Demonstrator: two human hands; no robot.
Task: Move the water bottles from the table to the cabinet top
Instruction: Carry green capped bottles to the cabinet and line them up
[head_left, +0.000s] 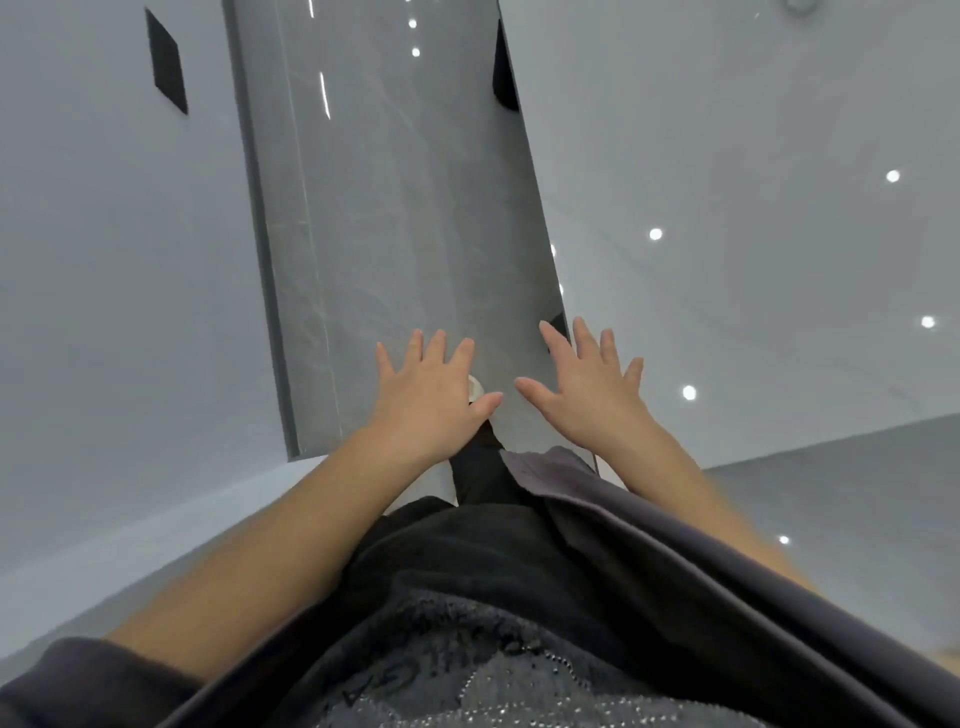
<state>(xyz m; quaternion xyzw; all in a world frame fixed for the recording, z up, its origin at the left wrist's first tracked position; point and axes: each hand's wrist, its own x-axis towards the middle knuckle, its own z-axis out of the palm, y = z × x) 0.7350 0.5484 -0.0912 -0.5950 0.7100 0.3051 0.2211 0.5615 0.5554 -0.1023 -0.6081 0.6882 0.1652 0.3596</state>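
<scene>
No water bottles, table or cabinet top can be made out.

Bare forearms behind the fingers of left hand and right hand; dark grey sleeve pushed up; black fleecy top, grey open jacket.

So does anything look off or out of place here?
Nothing is spilled or broken. The odd part: no water bottles, table or cabinet are in sight. Both the left hand and right hand are spread open and empty above the glossy grey floor.
</scene>
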